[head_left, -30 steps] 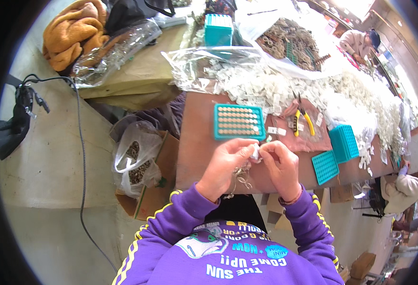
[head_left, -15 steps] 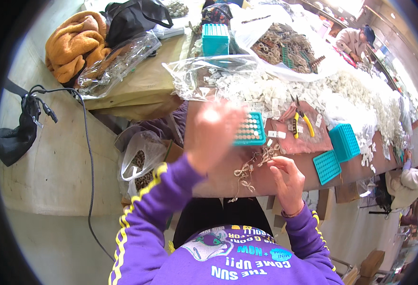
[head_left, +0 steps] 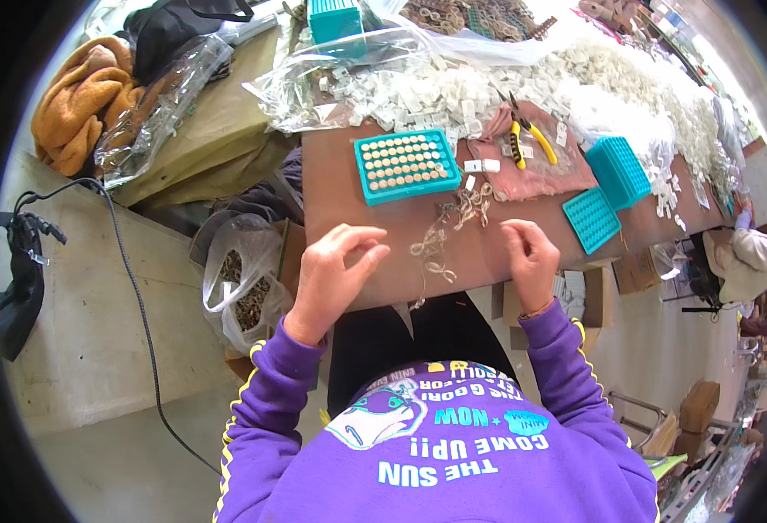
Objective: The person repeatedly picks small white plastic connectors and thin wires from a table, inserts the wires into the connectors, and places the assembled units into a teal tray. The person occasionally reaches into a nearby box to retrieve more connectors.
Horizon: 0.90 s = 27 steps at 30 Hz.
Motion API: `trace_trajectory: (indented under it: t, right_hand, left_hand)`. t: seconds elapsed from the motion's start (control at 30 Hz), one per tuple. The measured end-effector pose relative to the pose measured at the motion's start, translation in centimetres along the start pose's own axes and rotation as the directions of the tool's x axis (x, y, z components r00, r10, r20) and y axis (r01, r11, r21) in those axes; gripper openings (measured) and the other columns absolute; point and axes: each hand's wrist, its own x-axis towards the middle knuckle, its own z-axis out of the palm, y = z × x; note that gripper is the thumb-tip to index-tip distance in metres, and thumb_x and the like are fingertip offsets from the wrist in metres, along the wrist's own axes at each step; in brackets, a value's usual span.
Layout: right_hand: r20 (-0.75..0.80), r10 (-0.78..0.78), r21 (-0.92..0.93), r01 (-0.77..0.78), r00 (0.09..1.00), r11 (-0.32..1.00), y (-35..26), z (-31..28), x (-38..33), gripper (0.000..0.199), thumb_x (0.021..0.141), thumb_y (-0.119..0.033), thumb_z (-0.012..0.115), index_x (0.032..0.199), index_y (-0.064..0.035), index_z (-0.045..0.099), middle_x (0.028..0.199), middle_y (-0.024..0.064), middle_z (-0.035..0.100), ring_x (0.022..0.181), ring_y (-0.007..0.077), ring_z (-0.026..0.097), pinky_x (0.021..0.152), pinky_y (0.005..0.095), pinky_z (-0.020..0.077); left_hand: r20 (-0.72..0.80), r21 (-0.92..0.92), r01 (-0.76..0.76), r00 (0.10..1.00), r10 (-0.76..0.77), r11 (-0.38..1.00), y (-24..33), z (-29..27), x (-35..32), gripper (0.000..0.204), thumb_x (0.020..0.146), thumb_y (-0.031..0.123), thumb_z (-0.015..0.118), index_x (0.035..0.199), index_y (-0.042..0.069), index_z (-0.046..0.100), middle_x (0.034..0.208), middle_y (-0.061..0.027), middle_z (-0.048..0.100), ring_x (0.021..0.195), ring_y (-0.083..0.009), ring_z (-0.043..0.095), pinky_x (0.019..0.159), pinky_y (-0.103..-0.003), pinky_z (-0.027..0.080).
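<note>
On brown table [head_left: 348,196], near edge: left hand [head_left: 338,275] empty with fingers loosely curled, right hand [head_left: 530,257] half-closed, grip unclear, tangled wire loops [head_left: 440,244] between, teal tray [head_left: 406,164] beyond

- Tray [head_left: 407,166], 12 o'clock of the hands: teal, with rows of tan discs.
- Two empty trays [head_left: 606,192], 2 o'clock: teal.
- Pliers [head_left: 527,135]: yellow handles.
- Table [head_left: 348,196]: reddish brown.
- Sleeves [head_left: 270,401]: purple with yellow stripes.
- Cloth [head_left: 74,109], 10 o'clock: orange.
</note>
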Motion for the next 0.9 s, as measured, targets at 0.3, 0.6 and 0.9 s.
trace_trajectory:
  t: [0.3,0.6,0.9]
  right_hand:
    - [0.467,-0.398,-0.038,0.467,0.79,0.883,-5.2,0.0,-0.1,0.04,0.076,-0.021,0.075,0.114,-0.0164,0.067,0.085,0.0043,0.06,0.079,0.0248,0.062,0.067,0.0357,0.0519]
    - [0.205,-0.349,-0.059,0.367,0.915,0.928,-3.0,3.8,0.0,0.006,0.081,-0.008,0.068,0.086,-0.0095,0.069,0.079,0.0093,0.061,0.076,0.0288,0.063,0.066,0.0376,0.0519]
    - [0.079,-0.328,-0.084,0.334,0.941,0.939,-1.2,-2.3,-4.4,0.011,0.081,-0.007,0.072,0.092,-0.0083,0.071,0.085,0.0069,0.067,0.077,0.0259,0.063,0.068,0.0345,0.0519]
  left_hand:
    - [0.061,0.349,-0.195,0.981,0.185,0.917,1.6,5.3,-3.6,0.041,0.067,0.018,0.082,0.099,0.008,0.059,0.083,-0.0049,0.056,0.078,-0.0248,0.059,0.067,-0.037,0.051]
    - [-0.038,0.356,-0.219,0.968,0.248,0.909,-0.3,5.6,-0.5,0.007,0.078,0.005,0.064,0.081,0.011,0.061,0.078,-0.0087,0.057,0.075,-0.0296,0.062,0.064,-0.04,0.053]
    - [-0.22,0.452,-0.219,0.912,0.346,0.865,-1.0,4.1,0.1,0.028,0.08,0.013,0.074,0.108,0.01,0.071,0.115,-0.0105,0.065,0.108,-0.0297,0.061,0.092,-0.038,0.05]
